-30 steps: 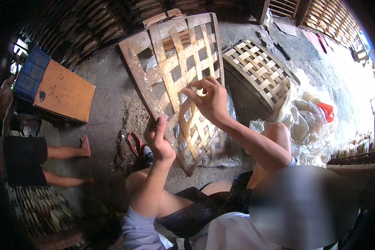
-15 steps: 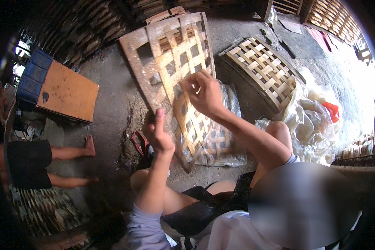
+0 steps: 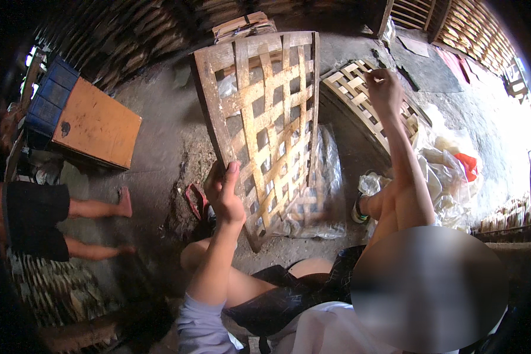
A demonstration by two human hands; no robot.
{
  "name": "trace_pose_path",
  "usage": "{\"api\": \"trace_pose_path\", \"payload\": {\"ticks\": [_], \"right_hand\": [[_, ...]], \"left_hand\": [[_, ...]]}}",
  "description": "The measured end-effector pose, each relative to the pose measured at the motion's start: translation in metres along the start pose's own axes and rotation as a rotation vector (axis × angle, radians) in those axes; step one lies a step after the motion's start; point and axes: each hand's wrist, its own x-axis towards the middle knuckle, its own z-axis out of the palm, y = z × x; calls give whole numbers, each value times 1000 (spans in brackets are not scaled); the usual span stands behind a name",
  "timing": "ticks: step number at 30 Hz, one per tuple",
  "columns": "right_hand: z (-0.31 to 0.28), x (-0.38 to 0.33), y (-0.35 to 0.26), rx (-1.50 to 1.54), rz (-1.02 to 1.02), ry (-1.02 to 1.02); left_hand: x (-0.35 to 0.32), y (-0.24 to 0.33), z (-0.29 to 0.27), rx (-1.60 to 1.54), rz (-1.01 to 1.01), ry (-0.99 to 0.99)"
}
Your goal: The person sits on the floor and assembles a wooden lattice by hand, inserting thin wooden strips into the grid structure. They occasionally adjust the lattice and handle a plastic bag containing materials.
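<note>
A wooden-framed lattice rack (image 3: 271, 112) of woven flat strips stands tilted in front of me. My left hand (image 3: 225, 197) grips its left edge, thumb up along the frame. My right hand (image 3: 386, 91) is raised to the right, apart from the rack, with its fingers curled together; whatever they may hold is too small to make out. Behind that hand, a stack of similar woven lattice racks (image 3: 351, 88) lies on the floor. Clear plastic sheeting (image 3: 330, 183) lies under and beside the rack I hold.
Crumpled plastic bags (image 3: 442, 153) with an orange-red piece (image 3: 467, 166) lie at the right. An orange-topped box (image 3: 97, 121) stands at the left. Another person's legs (image 3: 94, 209) stretch out below it. A bundle of wood pieces (image 3: 242, 26) lies at the back; a red sandal (image 3: 196, 200) is near my foot.
My right hand has left the rack's face and swung up to the right. The rack has turned more upright and shifted slightly right, with my left hand still gripping its edge.
</note>
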Motion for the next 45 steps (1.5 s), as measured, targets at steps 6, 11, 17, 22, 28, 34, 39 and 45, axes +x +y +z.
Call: {"api": "trace_pose_path", "payload": {"ticks": [6,11,17,22,28,34,39,45], "right_hand": [[19,-91,-97,578,-61,-520],[35,-107,-126,475,-84,-550],[70,-46,-60,673,164,-189],[101,-97,66,826,545,-546],[170,-237,149,634,588,-513],[205,-291,177,212,620,-457],[234,-312,208,-12,497,-484],[246,-320,214,-178,411,-470]], "left_hand": [[3,-3,-14,57,40,-60],[9,-6,-11,29,10,-110],[57,-30,-51,-55,-16,-33],[103,-63,-71,-213,-243,-117],[142,-179,-47,356,-406,-186],[127,-327,-57,646,-583,-166],[120,-429,-75,824,-396,-179],[135,-468,-65,1121,-187,-256]]}}
